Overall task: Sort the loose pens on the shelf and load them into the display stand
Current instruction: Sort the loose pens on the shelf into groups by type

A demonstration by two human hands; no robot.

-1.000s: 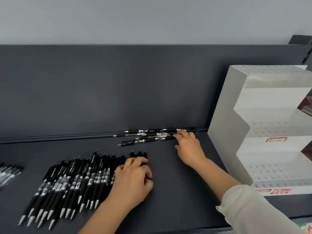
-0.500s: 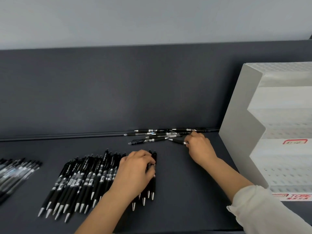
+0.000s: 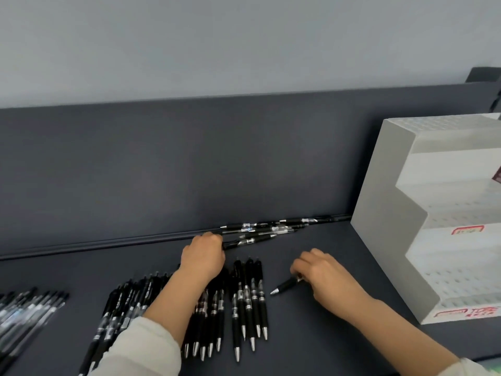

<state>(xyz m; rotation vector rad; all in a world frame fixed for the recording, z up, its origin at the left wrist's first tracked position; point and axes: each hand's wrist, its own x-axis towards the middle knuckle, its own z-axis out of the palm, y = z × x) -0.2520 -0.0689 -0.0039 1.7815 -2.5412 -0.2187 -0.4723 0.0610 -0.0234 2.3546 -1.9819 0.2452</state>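
A few loose black pens lie along the shelf's back edge. My left hand has reached there, and its curled fingers close on the left end of the nearest loose pen. My right hand pinches another black pen just above the shelf, tip pointing down-left. It sits beside a sorted row of black pens that lie side by side, tips toward me. The white stepped display stand stands at the right, and its hole rows look empty.
A second group of pens with paler barrels lies at the far left edge. The dark shelf has a raised back panel and a lip along the back. My left sleeve covers part of the sorted row.
My right hand drew back from the rear pens with one pen, toward the sorted row. My left hand left the row and reached up to the rear pens. The camera shifted.
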